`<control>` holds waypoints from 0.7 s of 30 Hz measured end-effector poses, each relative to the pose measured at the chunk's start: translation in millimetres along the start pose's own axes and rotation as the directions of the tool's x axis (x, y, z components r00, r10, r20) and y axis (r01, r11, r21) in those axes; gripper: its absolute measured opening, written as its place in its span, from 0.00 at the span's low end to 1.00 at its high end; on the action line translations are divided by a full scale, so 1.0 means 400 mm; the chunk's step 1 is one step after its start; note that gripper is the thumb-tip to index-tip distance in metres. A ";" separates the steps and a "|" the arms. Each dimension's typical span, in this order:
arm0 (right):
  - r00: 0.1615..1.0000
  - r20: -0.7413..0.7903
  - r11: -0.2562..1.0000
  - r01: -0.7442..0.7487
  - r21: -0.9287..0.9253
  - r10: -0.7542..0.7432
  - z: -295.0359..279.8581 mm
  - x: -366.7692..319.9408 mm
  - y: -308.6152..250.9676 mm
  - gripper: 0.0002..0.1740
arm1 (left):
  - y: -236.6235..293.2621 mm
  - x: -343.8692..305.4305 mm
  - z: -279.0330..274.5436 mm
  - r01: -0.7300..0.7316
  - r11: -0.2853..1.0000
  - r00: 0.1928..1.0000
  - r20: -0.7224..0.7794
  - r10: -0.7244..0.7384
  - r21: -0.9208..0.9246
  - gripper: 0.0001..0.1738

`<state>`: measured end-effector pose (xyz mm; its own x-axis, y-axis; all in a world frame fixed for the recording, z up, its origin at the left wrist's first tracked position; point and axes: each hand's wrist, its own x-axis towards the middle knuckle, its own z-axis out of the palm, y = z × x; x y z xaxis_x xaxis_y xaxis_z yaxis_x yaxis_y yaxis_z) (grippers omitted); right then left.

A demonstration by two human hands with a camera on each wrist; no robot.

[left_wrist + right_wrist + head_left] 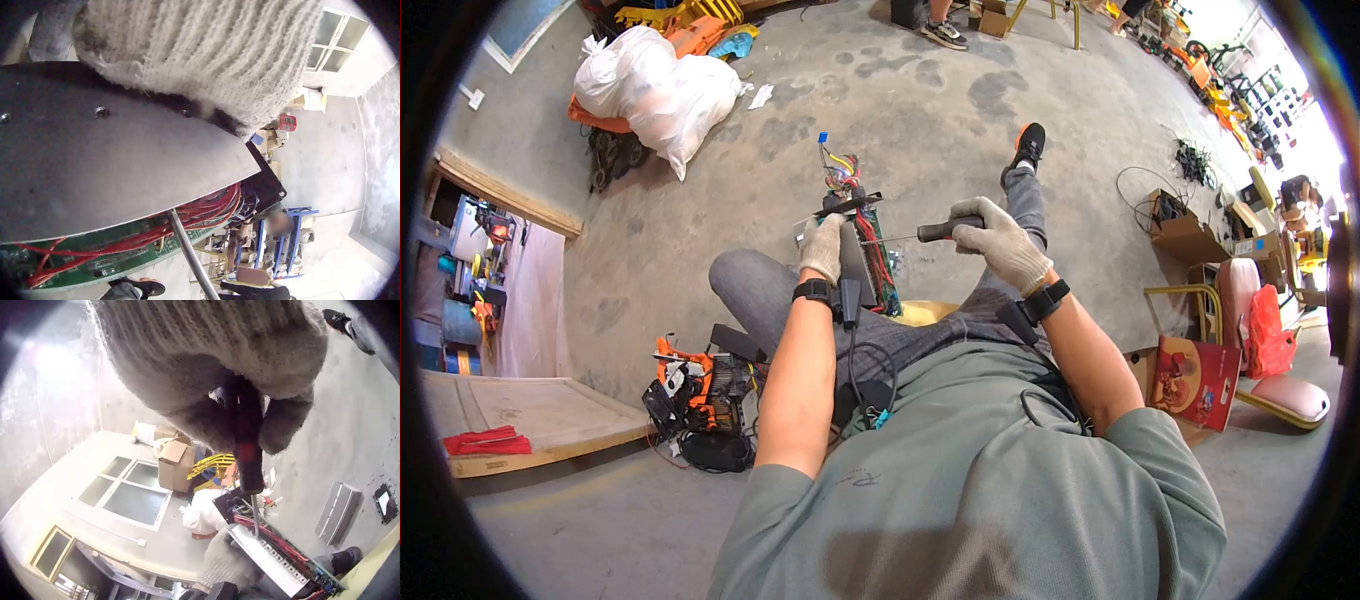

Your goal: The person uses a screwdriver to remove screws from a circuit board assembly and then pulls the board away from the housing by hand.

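Note:
My gloved left hand (822, 247) grips a long electronics assembly above my lap. It has a grey metal plate (125, 162) with screws in it, a green circuit board (134, 257) and bundled red wires (203, 212) along the plate's edge. Blue and yellow leads stick up from its far end. In my gloved right hand (1002, 245) is a screwdriver (948, 230), held by its dark handle and pointing left. The screwdriver's metal shaft (192, 253) reaches the gap between plate and board, over the wires; its tip is hidden behind the plate's edge in the left wrist view.
Orange and black machine parts (705, 400) lie on the floor at my left. A white sack (660, 95) stands at the far left. Cardboard boxes (1190, 240) and a pink-padded chair (1238, 300) are on the right. Another person's shoe (945, 35) shows at the top.

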<state>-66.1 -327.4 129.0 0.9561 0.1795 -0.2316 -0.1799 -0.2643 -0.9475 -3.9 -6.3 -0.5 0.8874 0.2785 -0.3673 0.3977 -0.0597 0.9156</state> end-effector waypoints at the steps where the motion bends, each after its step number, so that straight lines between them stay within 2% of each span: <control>1: 0.992 -0.013 0.992 0.125 -0.022 -0.125 -0.003 0.010 0.024 0.27 | -0.006 0.008 0.004 0.010 0.999 1.000 0.013 -0.009 -0.041 0.36; 5: 0.978 -0.034 0.973 0.201 -0.118 -0.206 0.010 -0.005 -0.013 0.26 | -0.013 0.017 0.006 0.023 0.998 1.000 0.022 -0.022 -0.056 0.34; 6: 0.999 -0.037 1.000 0.006 -0.013 -0.006 0.016 -0.020 -0.059 0.26 | -0.012 0.020 0.007 0.041 0.999 0.999 -0.002 -0.041 -0.026 0.34; 7: 0.981 -0.019 0.978 -0.189 0.090 0.191 0.019 -0.027 -0.083 0.27 | -0.009 0.023 0.008 0.057 0.998 0.998 -0.028 -0.057 0.002 0.33; 11: 0.990 0.011 0.980 -0.138 0.142 0.138 0.005 -0.015 -0.038 0.28 | 0.036 -0.040 0.000 -0.007 1.000 1.000 -0.008 0.007 0.001 0.33; 13: 0.995 0.009 0.995 0.094 0.037 -0.095 -0.001 0.005 0.008 0.27 | 0.023 -0.024 0.006 0.005 0.999 1.000 0.000 -0.005 -0.035 0.33; 15: 0.995 0.026 0.994 0.100 0.041 -0.101 0.000 0.007 0.008 0.23 | -0.004 0.005 0.009 -0.012 0.998 1.000 0.009 0.013 -0.068 0.32; 17: 0.995 0.050 0.991 -0.093 0.092 0.089 0.010 -0.014 -0.031 0.23 | 0.004 -0.008 0.009 -0.014 0.996 1.000 -0.002 0.014 -0.091 0.31; 19: 0.971 0.055 0.972 -0.232 0.020 0.231 0.008 -0.023 -0.073 0.25 | -0.019 0.010 0.010 0.013 0.988 1.000 0.028 -0.008 -0.152 0.30; 21: 0.986 0.059 0.984 -0.158 0.078 0.154 0.000 -0.002 -0.020 0.23 | -0.044 0.037 0.017 0.080 0.976 0.996 0.051 -0.071 -0.204 0.30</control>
<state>-65.3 -325.4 136.7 0.9017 0.1927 -0.3870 -0.3462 -0.2146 -0.9133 3.9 -7.5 -23.0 0.8678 0.2324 -0.4392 0.4114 0.1596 0.8974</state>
